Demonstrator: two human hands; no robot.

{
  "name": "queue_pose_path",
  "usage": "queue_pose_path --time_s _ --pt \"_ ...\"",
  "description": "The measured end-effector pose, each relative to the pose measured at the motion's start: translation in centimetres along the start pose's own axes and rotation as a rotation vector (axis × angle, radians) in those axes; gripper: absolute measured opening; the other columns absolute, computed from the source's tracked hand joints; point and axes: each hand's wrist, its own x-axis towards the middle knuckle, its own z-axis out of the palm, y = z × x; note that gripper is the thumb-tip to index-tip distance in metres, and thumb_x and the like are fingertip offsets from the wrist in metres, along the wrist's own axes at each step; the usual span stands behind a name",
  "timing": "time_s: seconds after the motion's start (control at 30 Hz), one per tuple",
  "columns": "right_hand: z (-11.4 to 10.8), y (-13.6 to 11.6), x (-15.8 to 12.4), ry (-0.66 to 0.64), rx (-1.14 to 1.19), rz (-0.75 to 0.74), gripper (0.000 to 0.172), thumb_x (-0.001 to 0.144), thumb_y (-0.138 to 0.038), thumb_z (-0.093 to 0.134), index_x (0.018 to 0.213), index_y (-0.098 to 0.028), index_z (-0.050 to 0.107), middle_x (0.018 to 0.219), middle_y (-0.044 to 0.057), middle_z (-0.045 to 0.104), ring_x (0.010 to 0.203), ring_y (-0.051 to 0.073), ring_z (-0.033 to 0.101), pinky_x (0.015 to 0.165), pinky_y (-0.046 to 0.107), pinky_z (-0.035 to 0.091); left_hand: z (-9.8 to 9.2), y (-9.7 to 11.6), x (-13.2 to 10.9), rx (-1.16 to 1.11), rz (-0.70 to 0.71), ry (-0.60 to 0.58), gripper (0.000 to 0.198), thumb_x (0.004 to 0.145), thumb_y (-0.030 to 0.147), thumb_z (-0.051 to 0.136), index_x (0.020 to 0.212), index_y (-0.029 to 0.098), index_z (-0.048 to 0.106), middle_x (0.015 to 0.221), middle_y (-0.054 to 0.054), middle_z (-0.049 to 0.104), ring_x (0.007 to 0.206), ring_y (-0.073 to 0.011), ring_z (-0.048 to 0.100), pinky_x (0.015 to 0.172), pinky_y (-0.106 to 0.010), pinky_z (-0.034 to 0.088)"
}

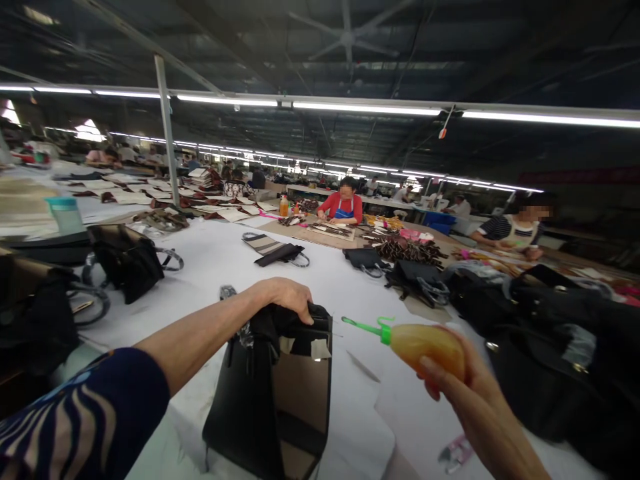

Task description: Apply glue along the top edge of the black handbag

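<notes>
A black handbag (245,407) stands on the white table in front of me, its tan lining showing on the side turned to the right. My left hand (290,299) grips the bag's top edge, thumb on the near side and fingers hidden behind it. In my right hand (455,373) is a glue bottle (425,347), soft and amber, held on its side. Its long green nozzle points left at the bag's upper right corner, with a small gap between them. Pale patches and loose threads show along the bag's upper edge.
Black bags (540,373) are heaped on the right, and more bags (125,260) stand on the left near a teal-lidded container (65,215). A striped bag (275,248) lies farther back on the white table (210,253). Two co-workers (343,203) sit across from me among strips.
</notes>
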Motion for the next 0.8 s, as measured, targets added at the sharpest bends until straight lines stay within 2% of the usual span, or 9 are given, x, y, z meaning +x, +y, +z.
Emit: queue_pose_path --time_s 0.13,0.3,0.4,0.5,0.6,0.8 --pt "-0.1 0.4 0.1 -0.043 0.001 0.029 0.056 0.075 -0.049 0.063 0.117 -0.020 0.042 0.071 0.001 0.054 0.055 0.016 0.046 0.041 0.024 0.035 0.0 0.1 0.1 0.043 0.003 -0.008 0.037 0.063 0.034 0.060 0.094 0.015 0.069 0.087 -0.005 0.071 0.073 -0.0194 0.062 0.065 -0.026 0.047" --pt "0.0 -0.1 0.5 -0.136 0.010 0.055 0.047 0.077 -0.047 0.060 0.110 -0.018 0.044 0.072 0.001 0.054 0.055 0.015 0.048 0.040 0.022 0.035 0.3 0.0 0.2 0.048 0.006 -0.007 0.035 0.064 0.035 0.058 0.092 0.017 0.069 0.085 -0.004 0.071 0.072 -0.0194 0.062 0.064 -0.026 0.047" --pt "0.0 -0.9 0.9 -0.137 -0.025 0.061 0.051 0.076 -0.048 0.061 0.112 -0.017 0.043 0.069 0.000 0.055 0.050 0.014 0.047 0.038 0.022 0.034 0.4 -0.1 0.4 0.049 0.009 -0.005 0.035 0.063 0.035 0.058 0.091 0.016 0.069 0.085 -0.005 0.071 0.071 -0.0192 0.062 0.063 -0.025 0.047" --pt "-0.1 -2.0 1.2 -0.131 -0.070 0.060 0.057 0.074 -0.050 0.062 0.116 -0.018 0.040 0.072 0.001 0.058 0.052 0.016 0.052 0.042 0.025 0.040 0.5 0.0 0.4 0.055 0.020 0.001 0.034 0.064 0.034 0.059 0.091 0.015 0.069 0.085 -0.005 0.071 0.071 -0.0191 0.062 0.063 -0.025 0.048" --pt "-0.2 -2.7 1.4 -0.139 -0.117 0.021 0.056 0.075 -0.050 0.062 0.116 -0.019 0.042 0.082 0.003 0.060 0.056 0.017 0.054 0.050 0.029 0.046 0.4 0.2 0.4 0.089 0.022 0.002 0.034 0.064 0.033 0.059 0.091 0.014 0.069 0.085 -0.006 0.071 0.072 -0.0193 0.062 0.062 -0.025 0.048" --pt "0.1 -2.1 1.2 -0.073 -0.201 -0.058 0.057 0.076 -0.052 0.061 0.119 -0.021 0.040 0.085 0.003 0.059 0.059 0.018 0.055 0.054 0.031 0.048 0.2 -0.1 0.7 0.086 0.016 0.000 0.034 0.066 0.033 0.060 0.092 0.014 0.069 0.086 -0.005 0.071 0.072 -0.0187 0.062 0.062 -0.025 0.049"
